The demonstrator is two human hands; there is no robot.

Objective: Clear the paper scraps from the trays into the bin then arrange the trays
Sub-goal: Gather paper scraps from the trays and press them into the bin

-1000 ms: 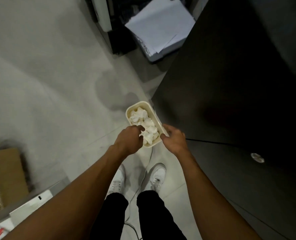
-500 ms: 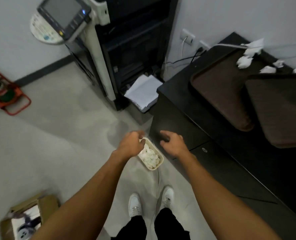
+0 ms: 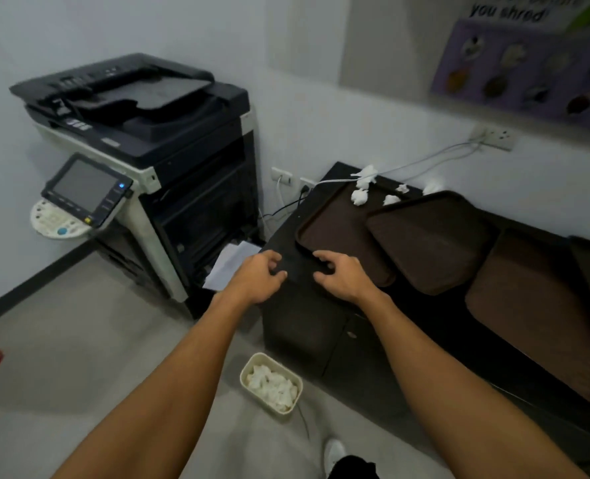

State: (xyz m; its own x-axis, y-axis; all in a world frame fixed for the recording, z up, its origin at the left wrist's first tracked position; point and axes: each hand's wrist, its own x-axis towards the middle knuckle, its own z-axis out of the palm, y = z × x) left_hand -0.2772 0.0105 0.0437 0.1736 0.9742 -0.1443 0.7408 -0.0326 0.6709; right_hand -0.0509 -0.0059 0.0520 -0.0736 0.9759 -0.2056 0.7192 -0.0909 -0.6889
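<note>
Pale wall (image 3: 183, 29), plain, evenly lit. Dark skirting board (image 3: 27, 288) along its foot. Smooth grey floor (image 3: 79, 340). Large office copier (image 3: 148, 150) against the wall at left, black and off-white, lid shut, touch screen (image 3: 82, 188) tilted out in front, low drawer open with white sheets (image 3: 229, 264) inside. Black cabinet (image 3: 303, 323) just beside the copier, along the right-hand wall. Low sockets (image 3: 281, 175) between copier and cabinet. High socket (image 3: 493, 134) further right, white cable (image 3: 424, 160) plugged in. Purple poster (image 3: 521, 70) upper right, blurred.

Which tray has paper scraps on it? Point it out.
The leftmost tray, nearest the copier: crumpled paper scraps lie at its far end. The second tray overlapping it and the third tray look bare.
</note>
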